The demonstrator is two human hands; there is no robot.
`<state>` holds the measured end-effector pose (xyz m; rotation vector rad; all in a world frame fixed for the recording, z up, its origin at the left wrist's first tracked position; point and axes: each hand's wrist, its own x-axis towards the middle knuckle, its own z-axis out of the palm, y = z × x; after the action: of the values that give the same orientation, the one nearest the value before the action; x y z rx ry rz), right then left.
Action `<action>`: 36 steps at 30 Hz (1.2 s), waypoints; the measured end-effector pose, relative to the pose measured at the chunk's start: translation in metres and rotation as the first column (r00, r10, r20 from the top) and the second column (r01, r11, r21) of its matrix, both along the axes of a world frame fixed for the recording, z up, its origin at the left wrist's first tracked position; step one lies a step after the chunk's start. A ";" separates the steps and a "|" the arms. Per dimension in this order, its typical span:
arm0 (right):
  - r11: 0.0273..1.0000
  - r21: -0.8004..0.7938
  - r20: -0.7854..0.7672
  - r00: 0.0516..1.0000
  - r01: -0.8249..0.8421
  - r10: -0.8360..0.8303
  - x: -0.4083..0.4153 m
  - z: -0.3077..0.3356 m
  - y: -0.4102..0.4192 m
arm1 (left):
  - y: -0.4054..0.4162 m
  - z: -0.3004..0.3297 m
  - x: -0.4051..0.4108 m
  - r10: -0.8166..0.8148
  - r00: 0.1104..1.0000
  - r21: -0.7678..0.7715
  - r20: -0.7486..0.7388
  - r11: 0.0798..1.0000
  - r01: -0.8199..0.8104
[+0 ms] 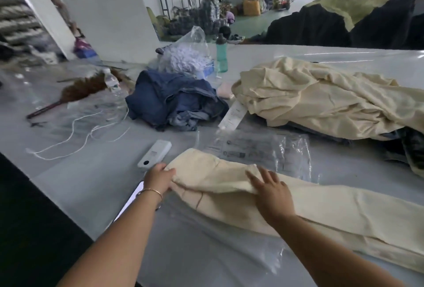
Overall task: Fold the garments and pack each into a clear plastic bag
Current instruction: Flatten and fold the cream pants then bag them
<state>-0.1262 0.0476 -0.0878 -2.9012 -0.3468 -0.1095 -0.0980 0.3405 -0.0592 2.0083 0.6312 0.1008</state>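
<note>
While both hands press it, cream garment (298,206), long, folded, wrinkled

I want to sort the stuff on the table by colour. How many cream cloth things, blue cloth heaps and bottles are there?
Cream: 2, the cream trousers and the cream heap
Blue: 1, the denim heap
Bottles: 2, the green bottle and the clear bottle
Total: 5

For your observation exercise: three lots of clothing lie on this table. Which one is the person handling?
The flat cream garment nearest the camera: left hand grips its end, right hand presses its fold. The denim heap and cream pile lie untouched.
</note>
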 end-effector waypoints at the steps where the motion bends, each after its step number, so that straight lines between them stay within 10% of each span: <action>1: 1.000 0.020 0.064 0.998 0.006 -0.007 0.000 0.005 -0.001 | 0.005 0.002 0.003 0.043 0.997 -0.093 0.057 0.995 -0.037; 5: 0.976 -0.044 0.154 0.964 -0.211 0.215 -0.018 0.005 -0.003 | 0.011 -0.001 0.003 0.076 0.997 -0.161 0.022 0.984 -0.072; 14: 0.896 -0.232 -0.183 0.921 -0.380 0.343 -0.042 -0.031 0.005 | 0.005 -0.030 -0.015 0.072 0.986 -0.146 -0.149 0.985 -0.094; 23: 0.954 -0.192 -0.094 0.972 -0.230 0.215 -0.044 -0.021 0.006 | -0.032 -0.017 -0.011 0.225 0.974 -0.676 -0.034 0.712 -0.188; 31: 0.977 -0.075 -0.014 0.980 -0.198 0.198 -0.041 -0.020 0.002 | -0.118 -0.052 -0.056 0.094 0.963 -0.674 -0.251 0.697 -0.244; 36: 0.983 -0.182 0.133 0.989 -0.040 0.065 -0.051 -0.016 -0.031 | -0.127 -0.025 -0.048 0.218 0.976 -0.766 0.012 0.629 -0.131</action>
<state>-0.1770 0.0163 -0.1039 -3.0665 -0.4795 -0.2866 -0.1459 0.2138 -0.0846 1.0963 0.6574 0.0403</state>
